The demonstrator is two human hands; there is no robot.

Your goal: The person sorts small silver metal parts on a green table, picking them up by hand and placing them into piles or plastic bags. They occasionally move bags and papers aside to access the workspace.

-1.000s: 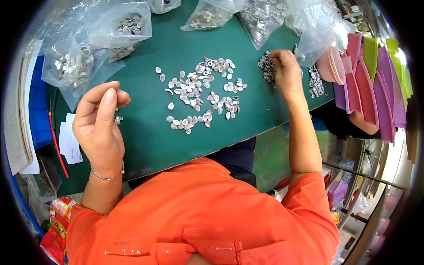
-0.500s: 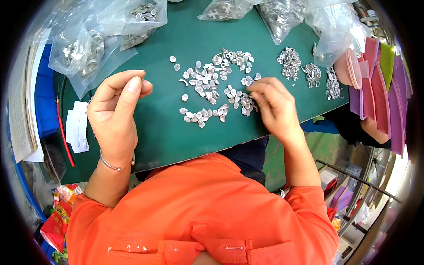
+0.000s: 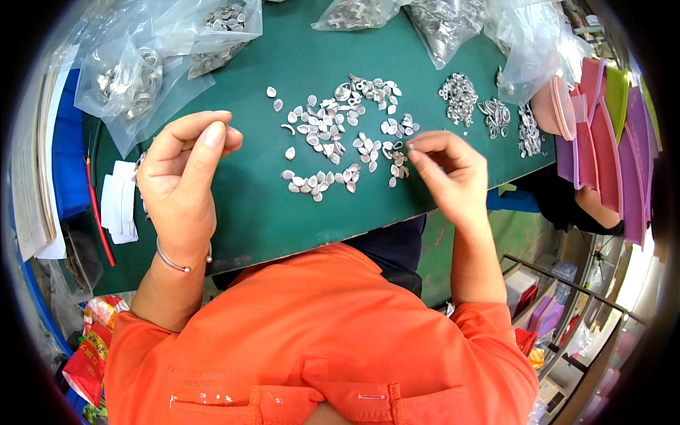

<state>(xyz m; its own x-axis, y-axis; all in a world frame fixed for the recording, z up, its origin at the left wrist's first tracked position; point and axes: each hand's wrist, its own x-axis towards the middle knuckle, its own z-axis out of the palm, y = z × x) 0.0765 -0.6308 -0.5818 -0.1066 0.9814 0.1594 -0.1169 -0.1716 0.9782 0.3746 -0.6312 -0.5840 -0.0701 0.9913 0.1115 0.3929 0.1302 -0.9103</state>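
Small silver-grey teardrop-shaped metal pieces (image 3: 328,127) lie in loose clusters on the green tabletop (image 3: 283,227). Raised left of them, my left hand (image 3: 185,166) is closed, its thumb laid against curled fingers; whatever they hold, if anything, is hidden. It wears a thin metal bangle (image 3: 173,263). My right hand (image 3: 453,173) hovers at the right edge of the clusters, thumb and index finger pinched together. Anything between those fingertips is too small to make out. Just left of them lies a small group of metal pieces (image 3: 398,168). A nearer row of teardrop pieces (image 3: 312,185) runs toward my left.
Farther right sit three small heaps, one of them small metal rings (image 3: 494,117). Clear plastic bags of metal parts (image 3: 131,85) line the far side. Pink and purple trays (image 3: 602,142) stand at right. White paper slips (image 3: 119,205) and a red pen-like stick (image 3: 98,212) lie at left.
My right hand has drawn slightly right, off the pieces it was touching, and the group beside it now lies more apart. My left hand keeps its pose. The whole view has shifted slightly.
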